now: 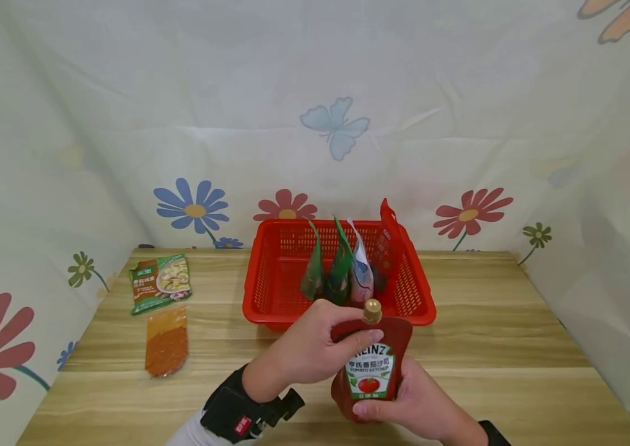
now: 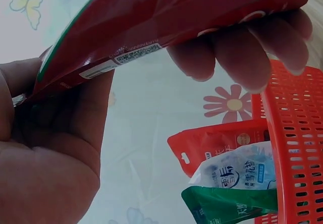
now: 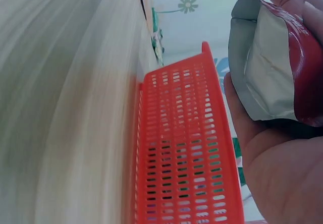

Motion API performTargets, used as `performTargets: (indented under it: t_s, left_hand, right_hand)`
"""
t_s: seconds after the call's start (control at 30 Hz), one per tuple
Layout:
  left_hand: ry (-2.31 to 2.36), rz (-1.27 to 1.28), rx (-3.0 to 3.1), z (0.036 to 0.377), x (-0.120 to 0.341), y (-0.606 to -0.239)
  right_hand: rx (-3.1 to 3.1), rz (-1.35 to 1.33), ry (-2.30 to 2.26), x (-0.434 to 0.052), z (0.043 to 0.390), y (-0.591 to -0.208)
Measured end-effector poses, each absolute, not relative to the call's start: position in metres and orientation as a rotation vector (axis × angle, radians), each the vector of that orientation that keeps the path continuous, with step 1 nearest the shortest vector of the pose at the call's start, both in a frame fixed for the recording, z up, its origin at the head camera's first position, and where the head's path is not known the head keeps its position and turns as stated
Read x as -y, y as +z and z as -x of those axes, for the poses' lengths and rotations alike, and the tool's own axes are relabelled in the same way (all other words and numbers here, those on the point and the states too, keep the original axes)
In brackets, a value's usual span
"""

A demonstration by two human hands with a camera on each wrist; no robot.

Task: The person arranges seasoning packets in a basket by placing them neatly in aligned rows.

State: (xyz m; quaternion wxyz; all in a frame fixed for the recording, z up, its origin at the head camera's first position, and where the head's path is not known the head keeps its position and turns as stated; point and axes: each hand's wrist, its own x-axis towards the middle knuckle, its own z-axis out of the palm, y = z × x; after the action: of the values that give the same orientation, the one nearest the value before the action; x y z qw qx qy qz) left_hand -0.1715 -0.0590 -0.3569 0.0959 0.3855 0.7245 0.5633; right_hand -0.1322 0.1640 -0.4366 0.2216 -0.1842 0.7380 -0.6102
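Observation:
A red Heinz tomato ketchup pouch (image 1: 371,368) with a gold cap is held upright between both hands, just in front of the red basket (image 1: 270,317). My left hand (image 1: 315,347) grips its upper part, thumb across the label. My right hand (image 1: 406,406) curls round its lower end from the right. In the left wrist view the pouch (image 2: 166,22) runs across the top with fingers (image 2: 242,50) wrapped over it. The right wrist view shows the pouch's grey bottom fold (image 3: 270,67) in my palm (image 3: 282,178), beside the basket wall (image 3: 181,148).
Several pouches stand in the basket's right half: two green ones (image 1: 339,266), a white-blue one (image 1: 360,272) and a red one (image 1: 386,241). A green food packet (image 1: 160,283) and an orange packet (image 1: 166,341) lie on the wooden table (image 1: 504,322) at the left. Flowered cloth walls enclose it.

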Motion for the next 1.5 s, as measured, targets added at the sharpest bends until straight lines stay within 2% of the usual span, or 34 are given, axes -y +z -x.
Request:
performTargets:
  t_s: [0.3,0.7,0.8,0.93,1.1,1.37,1.5]
  left_hand:
    - [1.673,-1.15,-2.248,0.175,0.059,-0.36]
    - [1.753,-0.895,-2.801,0.165,0.046,-0.368]
    - [1.592,-0.88,-3.097,0.162,0.043,-0.369]
    - [1.11,-0.949,-3.548,0.155,0.039,-0.369]
    - [0.852,-0.953,-3.662,0.145,0.03,-0.364]
    - [0.955,-0.758,-3.566,0.136,0.012,-0.354]
    - [0.989,-0.735,-3.584,0.135,0.007,-0.351]
  right_hand:
    - [-2.162,0.449,-1.726,-0.157,0.133,-0.438]
    - [-2.473,0.236,-1.799,-0.145,0.138,-0.434]
    - [-2.499,0.218,-1.833,-0.142,0.139,-0.433]
    - [-2.52,0.222,-1.874,-0.138,0.14,-0.433]
    - [-2.534,0.333,-1.869,-0.133,0.139,-0.434]
    - [-2.86,0.786,-1.732,-0.122,0.13,-0.443]
    - [-2.916,0.822,-1.673,-0.113,0.122,-0.444]
